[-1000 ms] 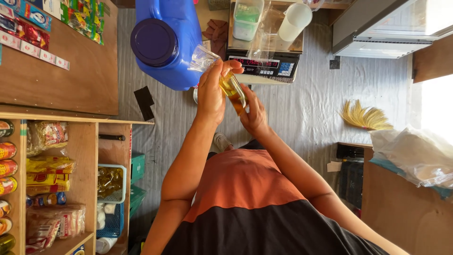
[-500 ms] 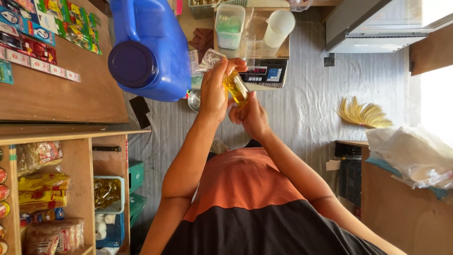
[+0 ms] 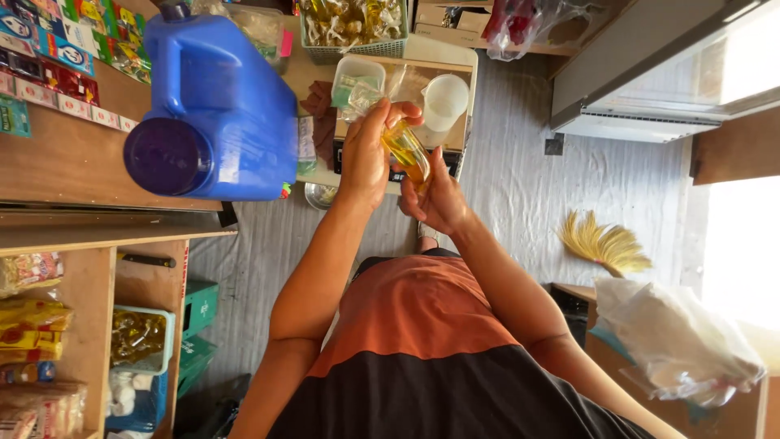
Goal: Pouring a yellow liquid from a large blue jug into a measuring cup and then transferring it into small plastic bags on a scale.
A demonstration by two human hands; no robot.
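A small clear bag of yellow oil [image 3: 405,150] hung in front of the person's chest, above the scale [image 3: 396,167] on the counter. The left hand [image 3: 367,154] was closed around its twisted top, and the right hand [image 3: 439,199] cupped it from below, fingers curled against it. Just left stood a big blue jerrycan [image 3: 215,110]. A white cup [image 3: 444,102] sat beyond the hands, and a straw broom [image 3: 605,244] lay well off to the right.
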